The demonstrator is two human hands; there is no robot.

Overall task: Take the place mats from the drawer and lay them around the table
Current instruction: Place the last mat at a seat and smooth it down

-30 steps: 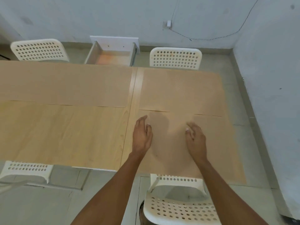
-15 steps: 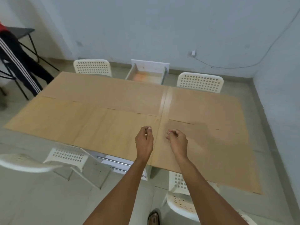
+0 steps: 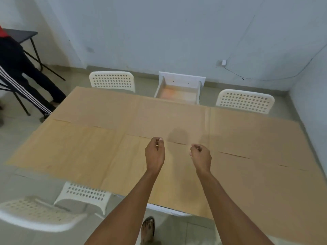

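Observation:
Several large tan place mats lie flat and cover the table: one at the far left (image 3: 123,106), one at the far right (image 3: 247,128), one at the near left (image 3: 70,152) and one at the near right (image 3: 247,188). The table's white edge (image 3: 164,208) shows at the near side. The white drawer (image 3: 182,78) stands pulled out beyond the far side, and no mat shows inside it. My left hand (image 3: 155,154) and my right hand (image 3: 200,156) hover above the middle of the near side, fingers curled in, holding nothing.
White perforated chairs stand at the far left (image 3: 112,81), far right (image 3: 245,101) and near left (image 3: 83,194), with another at the bottom left (image 3: 35,214). A person's legs (image 3: 16,68) and a black folding table (image 3: 23,34) are at the left. A wall runs close along the right.
Both hands have lifted off the near right mat and curled shut. My view has pulled back and turned left, so the whole table now shows.

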